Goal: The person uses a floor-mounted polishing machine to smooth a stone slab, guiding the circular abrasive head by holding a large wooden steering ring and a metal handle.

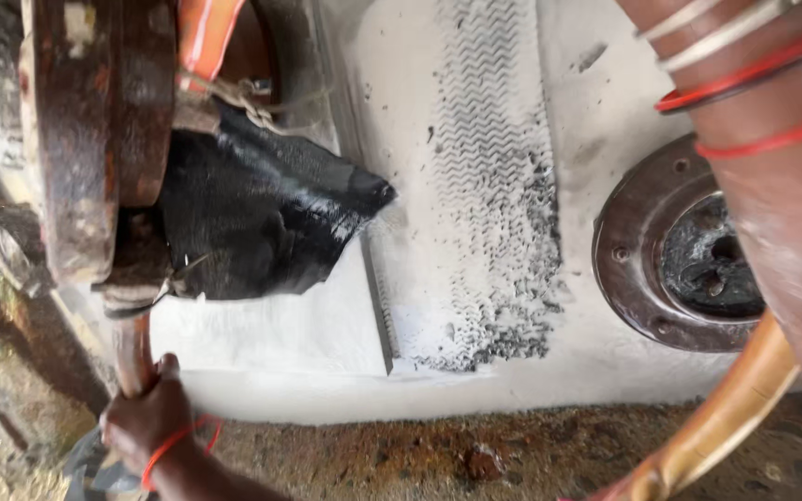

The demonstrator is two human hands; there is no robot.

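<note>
A: In the head view, what does the person's left hand (146, 422) do?

B: Its grip is clenched around a thin rusty rod (132, 357) that runs up from the fist, low at the left. A red thread circles that wrist.

A: Where does the rod lead?

B: Up to a heavy rusted flange (95, 130), a thick round disc seen edge-on at the upper left. A black wet-looking cloth (262, 218) hangs from behind the flange and spreads to the right, its tip lying over the white painted surface (475, 186).

A: And the right hand?

B: Only the right forearm (782, 186) shows, at the right edge, with red and pale bangles near the top. The hand itself is out of the picture, so its grip cannot be told.

A: What lies beside that arm?

B: A round rusty metal ring with bolt holes (638, 250) set in the white surface, dark and greasy in the middle. An orange-brown curved pipe (726, 417) crosses below it. A strip of chevron-patterned tread (498, 176) runs down the white surface, its paint flaking dark toward the lower end.
</note>
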